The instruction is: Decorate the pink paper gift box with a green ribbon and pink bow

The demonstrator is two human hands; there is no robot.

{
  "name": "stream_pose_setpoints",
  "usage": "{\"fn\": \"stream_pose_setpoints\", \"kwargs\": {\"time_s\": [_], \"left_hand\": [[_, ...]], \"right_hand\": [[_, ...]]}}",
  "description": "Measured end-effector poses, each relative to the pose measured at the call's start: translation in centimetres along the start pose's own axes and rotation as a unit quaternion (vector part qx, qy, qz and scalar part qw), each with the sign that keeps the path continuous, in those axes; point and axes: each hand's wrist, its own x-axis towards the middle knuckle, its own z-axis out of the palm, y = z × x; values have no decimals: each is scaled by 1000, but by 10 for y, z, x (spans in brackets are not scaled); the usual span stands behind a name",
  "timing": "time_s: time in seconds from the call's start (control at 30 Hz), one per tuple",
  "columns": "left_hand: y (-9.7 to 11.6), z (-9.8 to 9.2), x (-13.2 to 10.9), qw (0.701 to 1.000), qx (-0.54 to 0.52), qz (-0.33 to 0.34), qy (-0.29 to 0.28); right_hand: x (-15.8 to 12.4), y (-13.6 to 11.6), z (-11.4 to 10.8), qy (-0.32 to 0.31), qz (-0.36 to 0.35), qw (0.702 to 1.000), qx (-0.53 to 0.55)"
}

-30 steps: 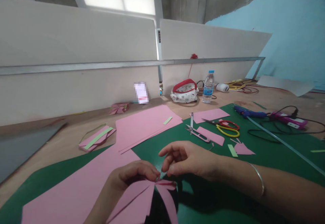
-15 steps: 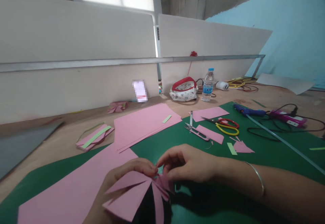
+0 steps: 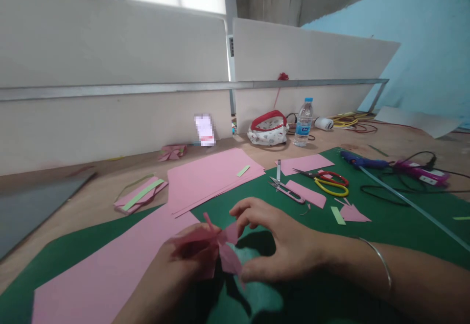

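Note:
My left hand (image 3: 179, 265) pinches a folded pink paper piece (image 3: 228, 256), bow-like with flared flaps and a thin strip sticking up. My right hand (image 3: 273, 243), with a thin bangle on its wrist, curves around the right side of the piece. Its thumb and fingers are spread apart, the tips close to the flaps; whether they touch is unclear. Part of the pink piece is hidden behind my left fingers. Under both hands lies a green mat (image 3: 205, 211), and a large pink sheet (image 3: 121, 265) is beside my left hand.
Beyond my hands are stacked pink sheets (image 3: 209, 177), thread snips (image 3: 288, 192), scissors (image 3: 330, 184) and paper scraps (image 3: 352, 211). A glue gun (image 3: 363, 161) lies at right. Further back stand a pouch (image 3: 270, 135) and a water bottle (image 3: 303, 123). A folded pink packet (image 3: 141, 194) is at left.
My right hand has opened and drawn away from its pinch on the paper. My left hand has turned the pink piece, so its broad flaps no longer face me.

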Motion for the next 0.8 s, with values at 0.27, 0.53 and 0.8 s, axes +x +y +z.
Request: {"fn": "stream_pose_setpoints", "kwargs": {"time_s": [0.27, 0.53, 0.8], "left_hand": [[5, 3, -2, 994, -60, -87, -16], [3, 5, -2, 975, -179, -121, -44], [-5, 3, 1, 970, -208, -123, -22]], "right_hand": [[5, 14, 15, -6, 179, 977, 113], [8, 15, 13, -9, 240, 911, 334], [10, 17, 11, -22, 269, 828, 491]]}}
